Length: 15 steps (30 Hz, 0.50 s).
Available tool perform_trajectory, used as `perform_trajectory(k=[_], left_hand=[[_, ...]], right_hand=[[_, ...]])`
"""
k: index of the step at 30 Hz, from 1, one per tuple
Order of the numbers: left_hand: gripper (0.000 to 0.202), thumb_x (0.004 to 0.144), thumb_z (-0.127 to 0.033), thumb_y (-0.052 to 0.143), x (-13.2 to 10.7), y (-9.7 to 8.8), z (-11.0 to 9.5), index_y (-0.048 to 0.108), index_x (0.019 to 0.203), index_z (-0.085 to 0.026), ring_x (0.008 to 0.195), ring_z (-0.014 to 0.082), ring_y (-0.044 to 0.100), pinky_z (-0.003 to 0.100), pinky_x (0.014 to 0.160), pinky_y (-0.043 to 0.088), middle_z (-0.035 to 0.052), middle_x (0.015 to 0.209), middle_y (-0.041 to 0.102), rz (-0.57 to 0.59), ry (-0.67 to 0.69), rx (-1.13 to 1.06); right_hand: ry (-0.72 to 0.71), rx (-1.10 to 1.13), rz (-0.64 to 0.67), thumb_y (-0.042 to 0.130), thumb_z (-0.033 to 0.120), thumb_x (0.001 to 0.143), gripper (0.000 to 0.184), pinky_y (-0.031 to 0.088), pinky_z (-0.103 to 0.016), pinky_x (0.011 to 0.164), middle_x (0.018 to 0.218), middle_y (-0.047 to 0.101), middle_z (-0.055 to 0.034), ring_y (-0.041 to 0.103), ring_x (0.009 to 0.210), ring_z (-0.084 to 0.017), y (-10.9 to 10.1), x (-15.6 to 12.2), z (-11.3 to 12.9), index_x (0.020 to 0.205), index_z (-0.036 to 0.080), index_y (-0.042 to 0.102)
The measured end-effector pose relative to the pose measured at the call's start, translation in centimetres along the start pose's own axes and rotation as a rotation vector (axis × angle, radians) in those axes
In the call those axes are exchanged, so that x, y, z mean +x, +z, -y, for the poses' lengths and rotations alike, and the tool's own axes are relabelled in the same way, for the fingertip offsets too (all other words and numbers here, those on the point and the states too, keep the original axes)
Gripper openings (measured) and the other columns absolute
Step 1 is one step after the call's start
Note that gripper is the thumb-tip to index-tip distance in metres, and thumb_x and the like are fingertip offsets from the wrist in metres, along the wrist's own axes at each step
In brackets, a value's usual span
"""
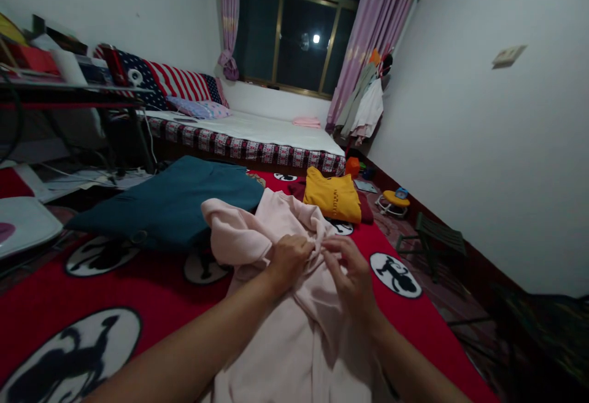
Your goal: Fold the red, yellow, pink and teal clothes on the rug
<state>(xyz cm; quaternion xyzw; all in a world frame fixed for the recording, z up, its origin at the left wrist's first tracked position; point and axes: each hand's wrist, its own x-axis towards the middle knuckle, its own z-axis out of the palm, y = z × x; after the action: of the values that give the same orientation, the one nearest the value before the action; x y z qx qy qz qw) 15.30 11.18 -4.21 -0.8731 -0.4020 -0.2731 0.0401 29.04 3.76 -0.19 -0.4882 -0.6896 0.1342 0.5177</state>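
Observation:
A pale pink garment (285, 329) lies crumpled on a red blanket (151, 286) with black-and-white round prints. My left hand (289, 257) is closed, bunching the pink fabric near its middle. My right hand (348, 273) pinches the same fabric just beside it, fingers curled. The two hands almost touch. A folded yellow garment (332, 196) sits farther back on the blanket. A teal garment (175, 203) lies spread to the left of the pink one.
A second bed (257, 133) with a white sheet and striped pillows stands by the dark window. A cluttered desk (64, 84) is at the left. A small green stool (435, 240) and toys lie on the floor at the right.

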Motion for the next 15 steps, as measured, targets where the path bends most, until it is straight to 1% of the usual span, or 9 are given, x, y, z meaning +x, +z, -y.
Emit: perform_trajectory(k=[2, 3, 5, 7, 9, 11, 13, 15], left_hand=[[0.019, 0.09, -0.025, 0.048, -0.3, 0.5, -0.2, 0.064, 0.084, -0.018, 0.076, 0.0224, 0.062, 0.034, 0.068, 0.043, 0.008, 0.077, 0.066, -0.009, 0.008, 0.048], [0.019, 0.091, -0.024, 0.047, -0.3, 0.7, -0.1, 0.063, 0.083, -0.017, 0.076, 0.0222, 0.062, 0.034, 0.068, 0.043, 0.0082, 0.077, 0.066, -0.014, 0.01, 0.061], [0.02, 0.091, -0.023, 0.047, -0.2, 1.0, 0.1, 0.063, 0.081, -0.017, 0.075, 0.0217, 0.061, 0.034, 0.068, 0.043, 0.0085, 0.077, 0.065, -0.029, 0.018, 0.061], [0.021, 0.092, -0.025, 0.047, -0.2, 1.1, 0.4, 0.062, 0.081, -0.017, 0.075, 0.0218, 0.061, 0.035, 0.067, 0.043, 0.0083, 0.077, 0.065, -0.051, 0.024, 0.033], [0.022, 0.093, -0.029, 0.046, -0.3, 1.1, 0.5, 0.061, 0.081, -0.018, 0.075, 0.0223, 0.061, 0.036, 0.067, 0.043, 0.0082, 0.077, 0.065, -0.069, 0.034, -0.005], [0.023, 0.093, -0.032, 0.046, -0.3, 0.9, 0.4, 0.061, 0.08, -0.018, 0.075, 0.0224, 0.061, 0.036, 0.066, 0.043, 0.0082, 0.078, 0.065, -0.081, 0.041, -0.032], [0.022, 0.093, -0.03, 0.046, -0.4, 0.8, 0.4, 0.061, 0.081, -0.019, 0.075, 0.0221, 0.061, 0.035, 0.066, 0.043, 0.0083, 0.078, 0.064, -0.084, 0.043, -0.042], [0.021, 0.092, -0.028, 0.046, -0.4, 0.7, 0.3, 0.06, 0.08, -0.019, 0.074, 0.0217, 0.06, 0.035, 0.066, 0.042, 0.0082, 0.076, 0.064, -0.083, 0.034, -0.044]], right_hand=[[-0.038, -0.069, 0.025, 0.048, 0.022, 0.087, 0.014, 0.048, -0.025, 0.069, 0.1, 0.06, -0.0067, 0.058, 0.095, -0.018, 0.5, 4.1, -0.7, 0.092, 0.019, 0.061], [-0.048, -0.122, 0.064, 0.048, 0.02, 0.086, 0.015, 0.048, -0.026, 0.07, 0.098, 0.061, -0.0065, 0.059, 0.091, -0.017, 0.9, 6.1, -1.1, 0.091, 0.019, 0.061], [-0.078, -0.304, 0.21, 0.048, 0.015, 0.083, 0.02, 0.047, -0.027, 0.075, 0.099, 0.062, -0.0063, 0.06, 0.085, -0.016, 2.1, 9.6, -2.1, 0.095, 0.017, 0.063], [-0.129, -0.569, 0.372, 0.048, 0.014, 0.083, 0.029, 0.045, -0.029, 0.078, 0.106, 0.062, -0.0075, 0.061, 0.087, -0.018, 3.4, 12.2, -2.8, 0.108, 0.018, 0.062], [-0.169, -0.838, 0.503, 0.044, 0.022, 0.088, 0.036, 0.045, -0.031, 0.075, 0.114, 0.059, -0.0097, 0.061, 0.09, -0.021, 4.7, 13.8, -3.2, 0.122, 0.023, 0.056], [-0.169, -1.04, 0.574, 0.038, 0.03, 0.093, 0.038, 0.045, -0.033, 0.072, 0.113, 0.058, -0.0123, 0.062, 0.09, -0.024, 5.6, 14.8, -3.3, 0.128, 0.023, 0.05], [-0.174, -1.16, 0.624, 0.036, 0.032, 0.094, 0.038, 0.044, -0.034, 0.071, 0.108, 0.059, -0.0152, 0.062, 0.09, -0.026, 6.2, 15.1, -3.2, 0.127, 0.018, 0.049], [-0.215, -1.211, 0.68, 0.036, 0.03, 0.095, 0.037, 0.043, -0.034, 0.073, 0.108, 0.059, -0.0172, 0.061, 0.093, -0.027, 6.5, 15.1, -3.2, 0.127, 0.014, 0.047]])
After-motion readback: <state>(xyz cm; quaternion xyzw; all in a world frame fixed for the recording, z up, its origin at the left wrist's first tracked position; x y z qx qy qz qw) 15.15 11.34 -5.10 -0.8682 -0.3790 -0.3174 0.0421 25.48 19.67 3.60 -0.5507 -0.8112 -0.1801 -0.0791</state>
